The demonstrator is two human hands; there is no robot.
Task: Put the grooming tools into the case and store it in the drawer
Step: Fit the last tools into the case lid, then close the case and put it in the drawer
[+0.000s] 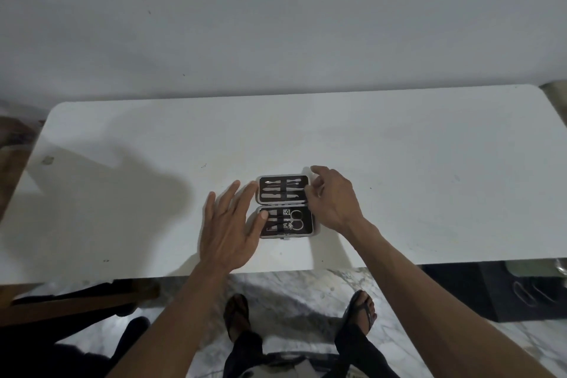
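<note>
White table (122, 138), frame centre: case (286, 206) lying open, tools strapped in both halves. Left hand (228, 224) flat, fingers straight, thumb on lower half; right hand (333, 199) curled at upper half's edge. Step: closing. Next: fold halves shut.

I'm seeing a white table (399, 163) spanning the frame's middle, a plain pale wall (276, 9) filling the top. Marble floor (294, 294) is showing bottom centre, with sandalled feet (363, 311) standing on it. A wooden chair (76, 304) is sitting lower left; a dark box (521, 294) is sitting lower right.
</note>
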